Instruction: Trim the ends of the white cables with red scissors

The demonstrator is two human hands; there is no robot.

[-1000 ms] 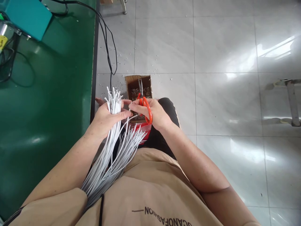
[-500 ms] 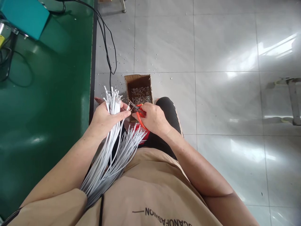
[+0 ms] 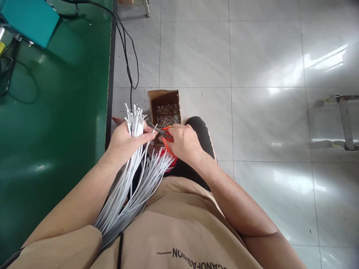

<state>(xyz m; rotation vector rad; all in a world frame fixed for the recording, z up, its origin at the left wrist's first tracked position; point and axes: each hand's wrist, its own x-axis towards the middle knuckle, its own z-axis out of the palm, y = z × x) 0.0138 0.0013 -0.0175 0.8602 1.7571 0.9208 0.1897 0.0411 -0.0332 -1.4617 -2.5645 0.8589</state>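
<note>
My left hand (image 3: 126, 141) is closed round a thick bundle of white cables (image 3: 135, 129), whose stripped ends stick up above the fingers. One single cable is set apart between its thumb and fingers, with its tip near the tool. Closed in my right hand (image 3: 183, 142) is a pair of pliers (image 3: 168, 135) with orange-red handles and slim dark jaws. The jaws point left and lie at the tip of that single cable; whether they grip it is too small to tell. The other ends of the cables (image 3: 159, 162) fan out over my lap.
Below my hands stands an open cardboard box (image 3: 165, 98) holding many tiny shiny bits. More bits lie scattered on the tiled floor (image 3: 196, 48). A green table (image 3: 70, 112) is on the left, bearing a teal device (image 3: 30, 20). Black cords (image 3: 127, 56) hang off its edge.
The pliers have turned and shifted slightly left, so their jaws now lie flatter and closer to the single cable's tip. My left hand keeps its hold on the bundle.
</note>
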